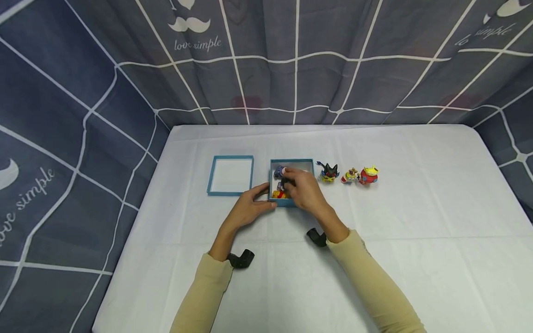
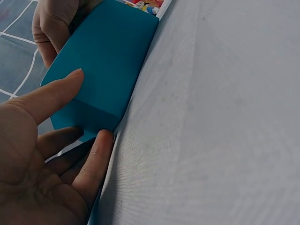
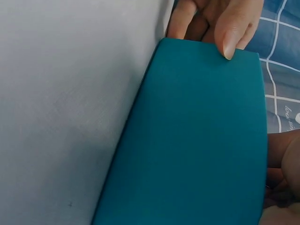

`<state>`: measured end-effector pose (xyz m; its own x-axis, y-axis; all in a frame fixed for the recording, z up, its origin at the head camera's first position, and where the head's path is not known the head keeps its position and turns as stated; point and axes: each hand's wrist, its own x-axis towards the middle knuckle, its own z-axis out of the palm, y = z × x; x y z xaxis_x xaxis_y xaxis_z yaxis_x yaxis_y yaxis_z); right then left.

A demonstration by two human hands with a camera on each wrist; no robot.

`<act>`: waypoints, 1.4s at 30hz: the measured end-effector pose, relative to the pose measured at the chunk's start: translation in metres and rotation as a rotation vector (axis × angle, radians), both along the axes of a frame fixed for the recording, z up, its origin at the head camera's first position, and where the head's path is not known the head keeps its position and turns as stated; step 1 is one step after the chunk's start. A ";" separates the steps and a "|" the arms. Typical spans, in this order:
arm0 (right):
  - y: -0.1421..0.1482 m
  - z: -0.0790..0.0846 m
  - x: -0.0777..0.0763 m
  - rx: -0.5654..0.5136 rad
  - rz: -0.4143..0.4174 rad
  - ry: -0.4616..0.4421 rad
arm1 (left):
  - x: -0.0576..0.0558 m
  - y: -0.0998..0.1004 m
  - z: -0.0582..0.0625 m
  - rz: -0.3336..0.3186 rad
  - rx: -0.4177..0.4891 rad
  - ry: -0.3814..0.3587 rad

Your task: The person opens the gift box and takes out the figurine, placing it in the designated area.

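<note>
Your left hand point(image 1: 246, 210) rests against the near left corner of the blue box point(image 1: 283, 202), its grip loose, thumb and fingers extended. Your right hand point(image 1: 307, 190) is inside, by a grey toy point(image 1: 278, 173) and a yellow-and-red toy point(image 1: 276, 194); whether its grip has grasped anything, you cannot tell. The box sits toward the tabletop's point(image 1: 437, 231) far edge, with the lid point(image 1: 226, 193) nearer the far left corner.

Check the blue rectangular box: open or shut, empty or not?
Open, not empty: the head view shows the blue rectangular box uncovered, colourful toy figures inside; a blue-rimmed rectangular lid-like piece lies apart, to its left.
</note>
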<state>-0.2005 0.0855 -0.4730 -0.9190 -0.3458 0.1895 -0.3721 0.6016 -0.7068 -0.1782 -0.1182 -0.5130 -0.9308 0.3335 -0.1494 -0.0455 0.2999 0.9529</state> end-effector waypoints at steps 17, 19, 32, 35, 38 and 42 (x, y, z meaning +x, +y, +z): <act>-0.005 -0.004 -0.003 0.142 0.036 0.057 | 0.000 0.001 -0.001 -0.005 0.013 0.015; -0.005 -0.004 -0.003 0.142 0.034 0.047 | 0.000 0.001 -0.001 -0.003 0.009 0.015; -0.006 -0.003 -0.004 0.098 -0.007 -0.029 | 0.000 -0.001 -0.003 -0.014 0.013 0.019; -0.005 -0.003 -0.004 0.082 -0.008 -0.040 | 0.000 -0.001 -0.003 -0.015 0.013 0.018; -0.003 -0.002 -0.005 0.057 -0.004 -0.058 | 0.000 -0.001 -0.002 -0.012 0.011 0.015; -0.002 -0.002 -0.007 0.029 0.000 -0.081 | -0.001 0.000 -0.001 -0.010 0.009 0.008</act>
